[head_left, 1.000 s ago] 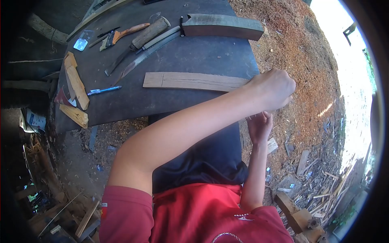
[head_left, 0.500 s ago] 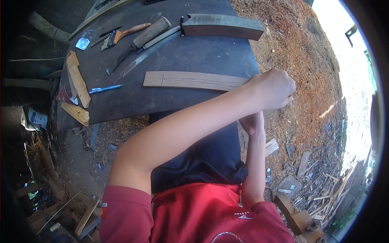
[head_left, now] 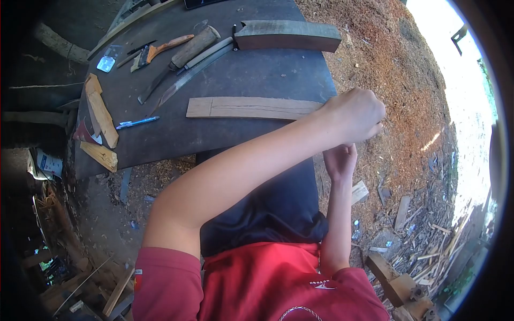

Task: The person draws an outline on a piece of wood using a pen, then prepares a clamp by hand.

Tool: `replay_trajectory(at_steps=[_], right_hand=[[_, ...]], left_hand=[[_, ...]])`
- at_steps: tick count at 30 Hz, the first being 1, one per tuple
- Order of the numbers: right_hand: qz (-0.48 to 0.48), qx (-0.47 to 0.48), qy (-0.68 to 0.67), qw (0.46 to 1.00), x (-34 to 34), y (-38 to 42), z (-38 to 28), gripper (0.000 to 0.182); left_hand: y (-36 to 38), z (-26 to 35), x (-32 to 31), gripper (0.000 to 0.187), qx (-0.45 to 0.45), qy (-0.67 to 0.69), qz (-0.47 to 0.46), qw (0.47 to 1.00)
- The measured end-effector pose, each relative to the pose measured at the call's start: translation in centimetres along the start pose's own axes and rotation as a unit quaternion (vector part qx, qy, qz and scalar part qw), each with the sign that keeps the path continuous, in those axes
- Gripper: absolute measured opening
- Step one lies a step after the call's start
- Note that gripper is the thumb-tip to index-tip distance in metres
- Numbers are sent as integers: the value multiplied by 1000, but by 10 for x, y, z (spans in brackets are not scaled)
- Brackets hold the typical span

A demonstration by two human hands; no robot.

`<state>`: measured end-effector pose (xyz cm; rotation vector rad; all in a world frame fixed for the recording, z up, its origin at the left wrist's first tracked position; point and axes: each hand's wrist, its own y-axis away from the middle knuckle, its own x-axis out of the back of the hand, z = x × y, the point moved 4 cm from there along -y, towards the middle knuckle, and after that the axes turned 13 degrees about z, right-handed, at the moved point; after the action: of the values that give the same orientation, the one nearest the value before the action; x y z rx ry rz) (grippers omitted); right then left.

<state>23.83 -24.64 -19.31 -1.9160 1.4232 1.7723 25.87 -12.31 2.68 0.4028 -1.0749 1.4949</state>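
Here we are at the dark surface point(head_left: 257, 75), and our left hand point(head_left: 356, 112) is out past its right edge, the forearm point(head_left: 246, 158) slung right across our lap. The plank point(head_left: 249, 107), pale and flat with dark lines along its face, lies near the front edge of the surface, its left end in plain sight, its right end running in behind our left wrist. So the plank sits just to the left of that grip and partly under it! The fingers look curled in, but the back of the hand covers whatever they may hold, and we can't tell whether they are clamped on the wood. Lower down, our right hand point(head_left: 340, 162) is tucked just below the left one, partly covered by it, and we can't tell whether that grip is apart or together. Over on the left, the blue pen point(head_left: 138, 122) lies well apart from both hands, and up top we have the orange-handled brush point(head_left: 170, 44) beside the thick wooden handle point(head_left: 195, 48), with the heavy block point(head_left: 289, 35) to their right
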Motion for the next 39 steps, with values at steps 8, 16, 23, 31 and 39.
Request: replay_trajectory(at_steps=[8,16,23,31,39], right_hand=[[88,2,247,965,-8,37,19,40],[110,3,395,912,-27,15,28,50],[30,-61,210,975,-43,-9,30,55],[45,34,87,995,-21,-11,6,55],[63,39,122,990,-17,32,2,40]], left_hand=[[4,2,5,29,-12,17,36,999],[1,2,4,31,-7,27,8,1000],[1,0,2,26,-2,35,21,999],[2,1,2,27,-25,12,34,999],[3,1,4,28,-4,8,32,999]])
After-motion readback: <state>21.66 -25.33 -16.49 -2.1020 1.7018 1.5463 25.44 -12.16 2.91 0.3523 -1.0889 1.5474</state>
